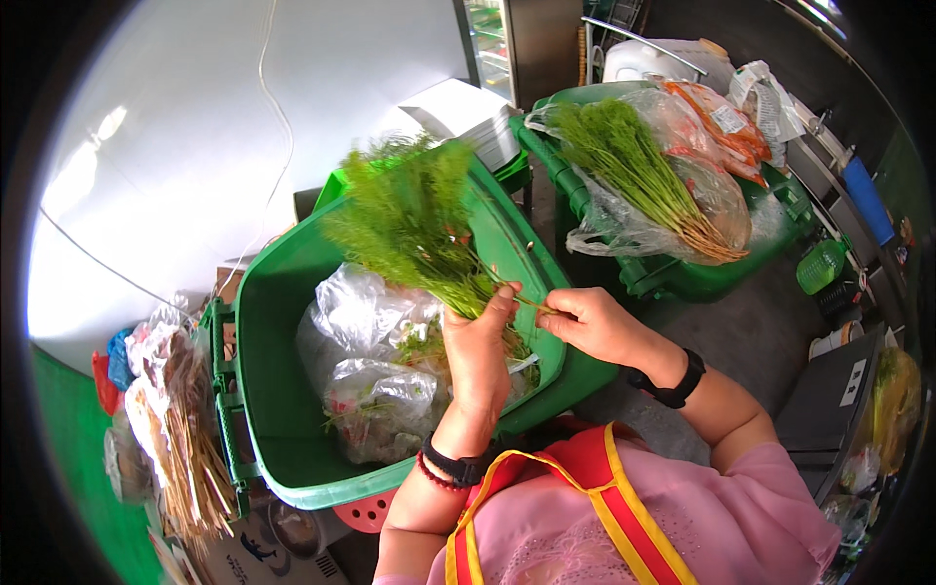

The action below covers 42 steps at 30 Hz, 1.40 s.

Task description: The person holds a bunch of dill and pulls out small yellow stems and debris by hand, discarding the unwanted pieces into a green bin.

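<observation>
My left hand (479,351) grips a bunch of feathery green herb, likely dill or fennel fronds (417,227), by its stems over an open green wheeled bin (263,409). To the right of it, my right hand (596,322) pinches the end of a thin stem that runs from the bunch. Clear plastic bags (365,314) and plant scraps lie inside the bin. A second bunch with brown roots (643,168) rests on a clear plastic bag on the closed lid of another green bin (731,270), at the upper right.
Beside the bin's left side stands a bundle of dry stalks (194,453). An orange printed bag (720,124) and a white plastic container (658,62) are at the upper right. A pale wall (183,88) rises behind. A dark cabinet (826,409) stands at the right.
</observation>
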Each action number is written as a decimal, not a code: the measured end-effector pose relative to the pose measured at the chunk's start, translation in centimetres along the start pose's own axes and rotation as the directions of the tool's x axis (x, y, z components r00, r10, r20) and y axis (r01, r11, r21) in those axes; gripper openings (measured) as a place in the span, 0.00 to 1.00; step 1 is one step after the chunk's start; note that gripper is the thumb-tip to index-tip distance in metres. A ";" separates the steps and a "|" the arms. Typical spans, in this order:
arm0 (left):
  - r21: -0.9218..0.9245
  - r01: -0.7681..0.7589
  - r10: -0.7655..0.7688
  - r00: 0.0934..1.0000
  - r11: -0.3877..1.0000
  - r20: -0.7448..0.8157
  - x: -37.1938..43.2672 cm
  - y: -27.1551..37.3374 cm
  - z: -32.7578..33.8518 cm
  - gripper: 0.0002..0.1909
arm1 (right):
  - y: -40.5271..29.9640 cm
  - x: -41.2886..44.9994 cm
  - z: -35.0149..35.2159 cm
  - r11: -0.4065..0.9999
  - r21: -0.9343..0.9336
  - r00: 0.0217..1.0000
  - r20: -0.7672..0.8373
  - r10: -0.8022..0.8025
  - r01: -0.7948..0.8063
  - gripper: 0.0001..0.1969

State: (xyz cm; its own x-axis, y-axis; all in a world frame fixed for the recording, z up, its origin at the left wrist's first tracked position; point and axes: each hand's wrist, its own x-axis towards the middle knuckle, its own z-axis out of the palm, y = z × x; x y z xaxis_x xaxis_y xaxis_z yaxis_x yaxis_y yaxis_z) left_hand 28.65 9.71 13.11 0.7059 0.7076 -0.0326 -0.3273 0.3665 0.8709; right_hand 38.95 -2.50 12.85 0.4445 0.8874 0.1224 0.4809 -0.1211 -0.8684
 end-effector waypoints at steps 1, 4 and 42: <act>-0.001 -0.004 0.004 1.000 1.000 -0.012 0.2 0.3 -0.5 0.08 | -0.2 0.1 0.1 0.996 -0.093 0.998 0.052 0.023 -0.018 0.06; -0.080 -0.079 0.074 0.995 0.994 -0.061 0.2 0.9 -1.5 0.09 | 0.1 0.2 0.9 0.996 0.077 0.995 0.095 0.042 -0.049 0.06; -0.288 -0.071 0.039 0.992 0.955 -0.116 -1.6 2.5 -4.0 0.06 | -0.1 5.2 2.6 0.822 0.564 0.928 0.340 -0.149 -0.075 0.16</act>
State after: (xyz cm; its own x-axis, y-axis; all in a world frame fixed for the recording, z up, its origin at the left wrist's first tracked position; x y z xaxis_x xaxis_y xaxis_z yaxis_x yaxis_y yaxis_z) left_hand 24.19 11.89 13.37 0.6148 0.7867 -0.0549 -0.5438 0.4734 0.6929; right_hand 39.26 3.30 12.35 0.0835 0.9933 0.0797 -0.0644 0.0852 -0.9943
